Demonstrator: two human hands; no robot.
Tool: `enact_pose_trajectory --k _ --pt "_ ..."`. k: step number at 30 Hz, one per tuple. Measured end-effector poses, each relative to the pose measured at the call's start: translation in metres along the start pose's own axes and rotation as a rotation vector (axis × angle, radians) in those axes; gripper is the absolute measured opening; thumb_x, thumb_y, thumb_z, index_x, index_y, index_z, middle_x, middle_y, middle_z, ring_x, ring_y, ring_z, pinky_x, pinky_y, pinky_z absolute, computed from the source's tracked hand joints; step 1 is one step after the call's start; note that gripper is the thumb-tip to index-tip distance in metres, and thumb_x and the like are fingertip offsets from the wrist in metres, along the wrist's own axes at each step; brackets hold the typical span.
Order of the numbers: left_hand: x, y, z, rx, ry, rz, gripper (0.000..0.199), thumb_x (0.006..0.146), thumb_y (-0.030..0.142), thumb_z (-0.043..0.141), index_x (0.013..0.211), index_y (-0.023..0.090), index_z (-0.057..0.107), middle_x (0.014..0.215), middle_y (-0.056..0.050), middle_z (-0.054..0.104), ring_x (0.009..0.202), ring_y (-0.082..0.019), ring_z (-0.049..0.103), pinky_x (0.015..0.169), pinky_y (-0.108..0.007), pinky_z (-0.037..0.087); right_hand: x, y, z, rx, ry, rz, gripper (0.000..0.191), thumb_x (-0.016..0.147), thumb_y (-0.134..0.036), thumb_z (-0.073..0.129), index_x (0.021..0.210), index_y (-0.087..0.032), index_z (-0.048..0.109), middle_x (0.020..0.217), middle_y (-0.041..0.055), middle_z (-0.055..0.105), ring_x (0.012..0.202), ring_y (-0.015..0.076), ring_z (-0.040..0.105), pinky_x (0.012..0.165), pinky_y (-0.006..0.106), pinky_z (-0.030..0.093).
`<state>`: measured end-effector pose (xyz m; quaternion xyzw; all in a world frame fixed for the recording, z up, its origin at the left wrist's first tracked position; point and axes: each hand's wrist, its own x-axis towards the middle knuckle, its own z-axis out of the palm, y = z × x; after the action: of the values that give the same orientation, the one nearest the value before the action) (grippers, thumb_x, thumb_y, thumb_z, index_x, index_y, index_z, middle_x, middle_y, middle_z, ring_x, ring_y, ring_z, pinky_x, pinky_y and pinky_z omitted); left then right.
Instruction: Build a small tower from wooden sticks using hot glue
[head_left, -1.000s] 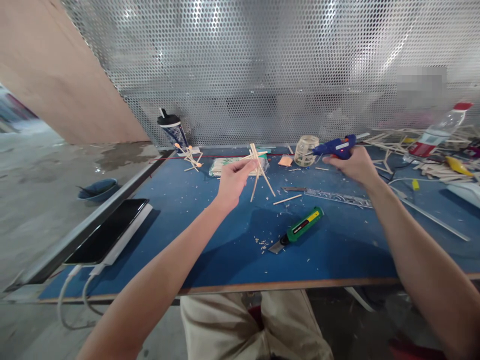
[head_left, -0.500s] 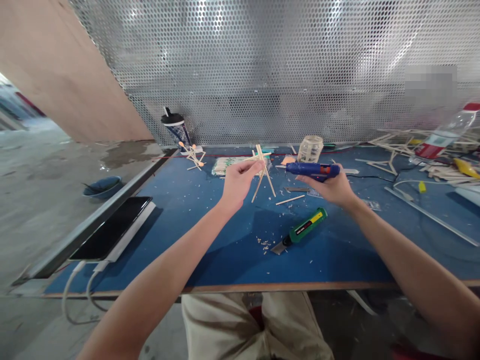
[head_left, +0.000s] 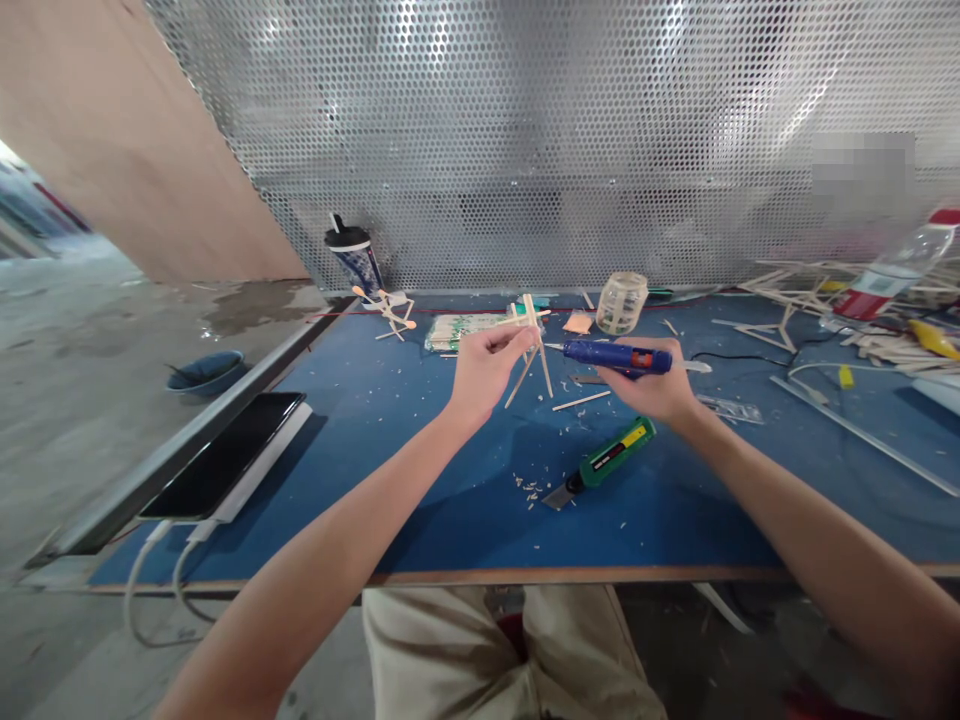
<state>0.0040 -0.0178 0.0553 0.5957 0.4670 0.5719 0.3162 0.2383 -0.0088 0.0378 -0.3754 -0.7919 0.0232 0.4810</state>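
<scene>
Between its thumb and fingers my left hand [head_left: 489, 368] pinches a small frame of thin wooden sticks [head_left: 546, 372], held above the table. My right hand [head_left: 651, 385] is wrapped round a blue hot glue gun [head_left: 615, 355], with a clear glue stick [head_left: 691, 366] poking out of its rear. The gun's nozzle points left, right beside the stick frame; whether it touches the wood I cannot tell. Below the hands lies a green utility knife [head_left: 616, 453] with its blade out, near some wood shavings [head_left: 531, 490]. One loose stick [head_left: 582, 400] rests under the glue gun.
Behind are a packet of sticks [head_left: 450, 330], a glass jar [head_left: 622, 303], a lidded cup [head_left: 355, 258] and a stick figure [head_left: 391, 315]. At right, a bottle [head_left: 892, 270] stands among wooden sticks. A phone [head_left: 225, 455] with cables lies left. A perforated metal panel [head_left: 525, 130] closes the back.
My right hand has brought the glue gun slightly left and down, its nozzle now at the stick frame. My left hand has shifted slightly right and turned the frame a little.
</scene>
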Motion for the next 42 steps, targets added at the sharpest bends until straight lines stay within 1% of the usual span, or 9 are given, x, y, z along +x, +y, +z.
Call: enact_pose_trajectory --k 3,7,10,13,15,18,25,37,42 --pt "-0.001 0.0 0.001 -0.003 -0.011 0.023 0.025 0.082 0.043 0.071 0.089 0.022 0.081 0.067 -0.002 0.066 0.056 -0.01 0.049 0.051 -0.026 0.032 0.001 -0.004 0.0 -0.033 0.009 -0.049 0.025 0.074 -0.019 0.068 0.057 -0.022 0.051 0.054 -0.0014 0.053 0.05 0.0125 0.048 0.052 0.03 0.042" --pt "-0.001 -0.003 0.002 -0.002 0.0 0.07 0.023 0.082 0.043 0.071 0.088 0.023 0.081 0.077 -0.003 0.071 0.063 -0.012 0.054 0.056 -0.026 0.037 0.0 -0.006 0.0 -0.047 0.015 -0.1 0.023 0.073 -0.016 0.067 0.057 -0.022 0.051 0.054 -0.0023 0.053 0.049 0.012 0.047 0.052 0.029 0.04" --pt "-0.001 -0.005 0.003 0.038 0.021 0.069 0.025 0.081 0.046 0.071 0.087 0.024 0.081 0.073 -0.003 0.07 0.062 -0.012 0.053 0.053 -0.026 0.035 0.0 -0.006 0.0 -0.073 0.0 -0.098 0.024 0.075 -0.02 0.066 0.057 -0.022 0.051 0.054 -0.0019 0.053 0.051 0.0127 0.049 0.053 0.029 0.041" --pt "-0.002 -0.004 0.003 0.07 0.028 0.072 0.027 0.081 0.047 0.071 0.088 0.024 0.081 0.067 -0.002 0.067 0.059 -0.012 0.053 0.051 -0.026 0.034 -0.001 -0.005 0.001 -0.108 -0.022 -0.048 0.025 0.075 -0.023 0.065 0.056 -0.022 0.049 0.054 -0.0009 0.053 0.052 0.0139 0.049 0.054 0.029 0.041" --pt "-0.003 -0.003 0.003 0.079 0.029 0.075 0.028 0.081 0.048 0.07 0.088 0.024 0.081 0.064 -0.002 0.065 0.058 -0.012 0.052 0.05 -0.026 0.033 -0.001 -0.005 0.001 -0.118 -0.036 -0.022 0.026 0.074 -0.024 0.065 0.055 -0.022 0.047 0.054 -0.0007 0.052 0.052 0.014 0.048 0.054 0.03 0.041" --pt "-0.005 -0.001 0.003 0.083 0.03 0.075 0.028 0.081 0.048 0.07 0.088 0.023 0.081 0.06 -0.002 0.063 0.056 -0.012 0.05 0.05 -0.026 0.032 -0.001 -0.005 0.002 -0.102 -0.029 -0.028 0.027 0.073 -0.025 0.065 0.055 -0.022 0.045 0.052 -0.0017 0.05 0.05 0.0133 0.046 0.052 0.03 0.039" --pt "-0.007 0.003 0.003 0.098 0.039 0.07 0.029 0.082 0.047 0.069 0.088 0.021 0.081 0.058 -0.001 0.061 0.054 -0.011 0.047 0.049 -0.026 0.03 -0.001 -0.008 0.001 -0.071 -0.056 -0.01 0.029 0.074 -0.025 0.064 0.055 -0.023 0.042 0.054 -0.0021 0.047 0.051 0.013 0.044 0.053 0.029 0.037" --pt "-0.007 0.005 0.001 0.118 0.034 0.079 0.03 0.082 0.047 0.068 0.086 0.021 0.081 0.055 0.001 0.054 0.05 -0.01 0.037 0.049 -0.026 0.026 0.001 -0.015 0.001 -0.061 -0.025 -0.041 0.032 0.074 -0.023 0.063 0.053 -0.022 0.04 0.05 -0.0031 0.046 0.047 0.0111 0.042 0.051 0.028 0.035" --pt "-0.007 0.005 0.0 0.121 0.029 0.09 0.03 0.082 0.047 0.068 0.087 0.02 0.081 0.055 0.001 0.052 0.05 -0.01 0.034 0.049 -0.026 0.025 0.001 -0.016 0.0 -0.081 -0.036 -0.015 0.031 0.074 -0.023 0.063 0.052 -0.022 0.04 0.05 -0.0029 0.046 0.047 0.0115 0.043 0.05 0.028 0.036"
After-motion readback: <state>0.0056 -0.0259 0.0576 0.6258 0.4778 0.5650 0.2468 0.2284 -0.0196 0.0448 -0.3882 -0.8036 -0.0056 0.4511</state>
